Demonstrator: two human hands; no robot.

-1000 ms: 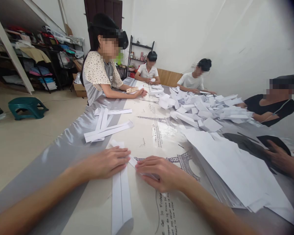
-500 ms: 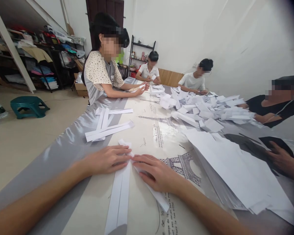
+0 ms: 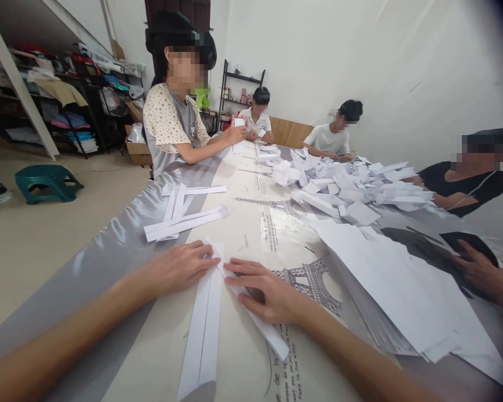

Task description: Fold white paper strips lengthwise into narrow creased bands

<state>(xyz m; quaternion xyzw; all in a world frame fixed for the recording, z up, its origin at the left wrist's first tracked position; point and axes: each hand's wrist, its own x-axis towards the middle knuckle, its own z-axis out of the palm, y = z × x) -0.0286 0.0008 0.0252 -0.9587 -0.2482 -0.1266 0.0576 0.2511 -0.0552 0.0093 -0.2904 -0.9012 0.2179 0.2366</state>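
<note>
A long white paper strip (image 3: 200,340), creased along its middle, lies lengthwise on the table in front of me. Its far end overlaps a second slanting paper strip (image 3: 276,338), which may be part of the same piece. My left hand (image 3: 183,271) holds the left side of this overlap, its fingers bent together on the paper. On the right, my right hand (image 3: 266,290) rests with spread fingers over the slanting strip, fingertips touching it near the overlap. Several folded strips (image 3: 186,223) lie crossed beyond my left hand.
A stack of white sheets (image 3: 394,285) is at my right, with a heap of folded papers (image 3: 339,184) behind it. Several people sit around the table; one person's hand (image 3: 482,273) is near the stack. A green stool (image 3: 48,181) stands on the floor at left.
My left hand's fingers have bent and drawn back slightly from the overlap. My right fingers have spread and moved slightly off the join. The person at left has raised a folded paper.
</note>
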